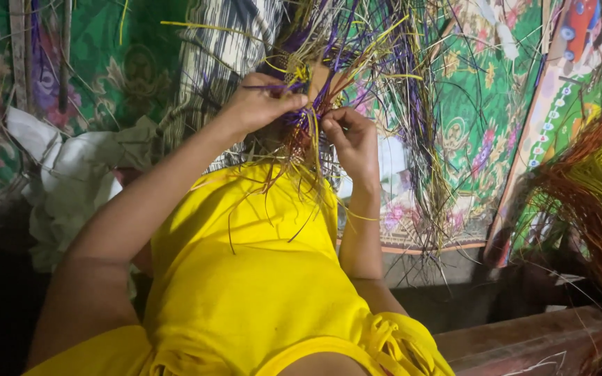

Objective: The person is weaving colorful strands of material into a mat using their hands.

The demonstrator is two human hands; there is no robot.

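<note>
Two hands, left (256, 104) and right (353, 139), one tangle of strands (357, 63), seemingly too many to count.

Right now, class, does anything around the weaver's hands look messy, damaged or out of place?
Nothing looks damaged. The left hand and right hand pinch the purple and yellow strands, whose loose ends splay untidily in all directions. A crumpled white cloth lies heaped to the left.

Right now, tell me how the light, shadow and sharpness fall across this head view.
Head view: bright light falls on the yellow cloth and both forearms; the lower left corner is nearly black. The left hand and right hand look soft, and the thin strands smear together. The orange fibre bundle at right is blurred.
</note>
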